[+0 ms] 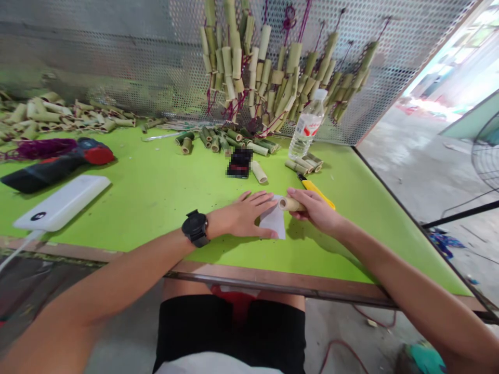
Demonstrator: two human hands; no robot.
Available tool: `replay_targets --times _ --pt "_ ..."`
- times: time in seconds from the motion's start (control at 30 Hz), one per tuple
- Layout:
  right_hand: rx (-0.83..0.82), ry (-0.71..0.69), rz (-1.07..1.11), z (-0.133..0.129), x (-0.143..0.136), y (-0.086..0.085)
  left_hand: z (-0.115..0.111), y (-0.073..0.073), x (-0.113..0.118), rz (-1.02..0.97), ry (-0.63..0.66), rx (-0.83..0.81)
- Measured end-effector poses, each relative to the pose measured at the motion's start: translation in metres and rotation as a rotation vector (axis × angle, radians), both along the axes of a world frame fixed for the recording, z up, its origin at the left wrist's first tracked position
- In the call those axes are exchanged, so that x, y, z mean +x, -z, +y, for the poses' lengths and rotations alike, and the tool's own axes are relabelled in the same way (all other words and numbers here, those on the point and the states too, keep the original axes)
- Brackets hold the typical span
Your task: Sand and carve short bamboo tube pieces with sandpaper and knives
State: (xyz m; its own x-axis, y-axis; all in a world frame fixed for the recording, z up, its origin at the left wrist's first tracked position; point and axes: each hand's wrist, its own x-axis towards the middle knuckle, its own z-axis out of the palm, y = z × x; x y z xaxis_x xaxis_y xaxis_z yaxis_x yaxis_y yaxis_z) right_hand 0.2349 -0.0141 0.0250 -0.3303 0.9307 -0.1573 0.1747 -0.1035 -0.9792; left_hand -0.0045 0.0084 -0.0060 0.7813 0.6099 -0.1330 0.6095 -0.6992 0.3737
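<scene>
My left hand (249,214) lies flat with fingers spread, pressing a small pale sheet (276,222) that looks like paper or sandpaper onto the green table. In my right hand (312,208) is a short bamboo tube (292,204), its hollow end facing left over the sheet's edge. Whether the tube touches the sheet I cannot tell. Just behind my right hand lies a yellow utility knife (318,193). A loose pale bamboo piece (259,172) rests beyond my left fingertips, beside a dark, blurred-out object (239,162).
A water bottle (307,124) stands behind bamboo pieces (304,164). Strung bamboo (273,78) hangs on the perforated metal panel (156,62). Leftward are a bamboo pile (50,115), a red-and-black power tool (58,163) and a cabled white power bank (64,201). The table's front edge (249,275) is near.
</scene>
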Motion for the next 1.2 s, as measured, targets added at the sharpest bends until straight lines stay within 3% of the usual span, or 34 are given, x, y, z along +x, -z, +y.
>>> replay_targets --times 0.33,0.5,0.6,0.83,1.0,1.2 --pt "0.044 -0.024 -0.035 0.0 0.003 0.001 -0.003 -0.003 0.001 0.02 -0.015 0.001" --pt "0.376 -0.057 -0.418 0.002 0.009 0.006 -0.004 -0.008 0.001 0.006 -0.016 -0.011" --pt "0.494 -0.109 -0.587 0.003 0.012 0.009 -0.003 -0.007 0.0 -0.009 -0.015 -0.01" --pt "0.589 -0.251 -0.478 -0.004 0.007 0.007 -0.001 -0.004 -0.001 -0.039 0.005 -0.021" --pt "0.522 -0.32 -0.362 -0.008 0.0 0.008 -0.002 -0.006 -0.001 -0.047 0.003 -0.026" --pt "0.605 -0.358 -0.427 -0.007 0.0 0.008 -0.003 -0.006 -0.001 -0.057 0.006 -0.011"
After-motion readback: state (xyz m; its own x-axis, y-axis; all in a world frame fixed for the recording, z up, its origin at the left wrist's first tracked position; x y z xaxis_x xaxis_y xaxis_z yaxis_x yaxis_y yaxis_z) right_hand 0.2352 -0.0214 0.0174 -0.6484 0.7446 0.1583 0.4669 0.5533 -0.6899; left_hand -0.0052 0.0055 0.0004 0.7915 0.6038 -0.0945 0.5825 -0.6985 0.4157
